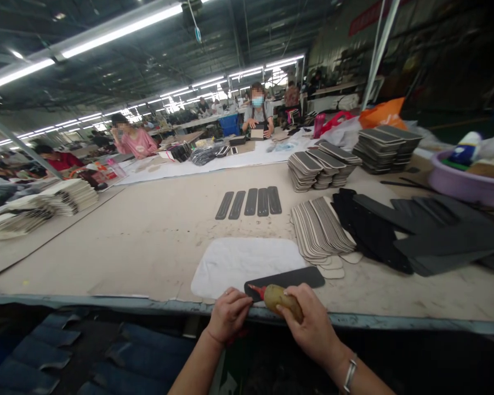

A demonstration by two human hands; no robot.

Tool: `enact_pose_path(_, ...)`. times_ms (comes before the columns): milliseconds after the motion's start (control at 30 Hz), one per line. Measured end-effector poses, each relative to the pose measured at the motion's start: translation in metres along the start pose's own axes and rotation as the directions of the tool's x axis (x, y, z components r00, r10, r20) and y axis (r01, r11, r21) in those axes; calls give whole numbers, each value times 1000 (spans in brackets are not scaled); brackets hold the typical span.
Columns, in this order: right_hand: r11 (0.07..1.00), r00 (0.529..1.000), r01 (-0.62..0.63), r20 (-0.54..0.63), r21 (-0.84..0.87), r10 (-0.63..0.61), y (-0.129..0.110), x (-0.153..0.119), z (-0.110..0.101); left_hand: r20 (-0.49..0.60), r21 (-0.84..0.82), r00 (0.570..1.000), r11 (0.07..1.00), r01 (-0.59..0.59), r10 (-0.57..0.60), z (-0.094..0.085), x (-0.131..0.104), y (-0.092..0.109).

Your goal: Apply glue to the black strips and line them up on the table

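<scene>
My right hand [312,323] is wrapped around a yellowish squeeze bottle [280,302] with a red nozzle, tipped to the left. The nozzle points at the near left end of a long dark grey strip [298,281] with rounded ends. At that same end my left hand [230,312] is closed, thumb and fingers pinching the strip's edge. Part of the strip lies over a white rounded sheet [247,263]; the bottle hides some of it. Farther up the table, several short dark pieces [251,202] lie in a row, with shiny lines on them.
To the right are a fanned stack of pale-edged pieces [323,227], black and grey strips [436,230], stacked grey pieces [323,163] and a purple basin [469,178]. Pale stacks [61,200] stand at the left. Across the table, a masked person [258,118] holds a box-like item.
</scene>
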State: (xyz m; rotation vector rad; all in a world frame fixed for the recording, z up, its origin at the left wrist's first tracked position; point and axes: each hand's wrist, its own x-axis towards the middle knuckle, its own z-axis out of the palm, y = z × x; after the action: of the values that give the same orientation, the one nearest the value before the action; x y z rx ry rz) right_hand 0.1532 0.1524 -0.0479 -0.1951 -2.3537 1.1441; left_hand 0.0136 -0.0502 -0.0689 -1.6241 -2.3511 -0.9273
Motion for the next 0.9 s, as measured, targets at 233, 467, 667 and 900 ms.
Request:
enact_pose_path(233, 999, 1000, -23, 0, -33, 23, 1, -1, -9, 41, -22, 999, 999, 24, -23, 1, 0, -2)
enact_pose_path(467, 988, 989, -103, -122, -114, 89, 22, -8, -37, 59, -45, 998, 999, 11, -8, 0, 0, -3)
enact_pose_path(667, 972, 962, -147, -254, -181, 98, 42, -16, -67, 77, -60, 997, 998, 12, -7, 1, -2, -5)
enact_pose_path(900, 931, 927, -209, -365, -300, 90, 61, -28, -95, 71, -53, 997, 999, -12, 16, -1, 2, -2)
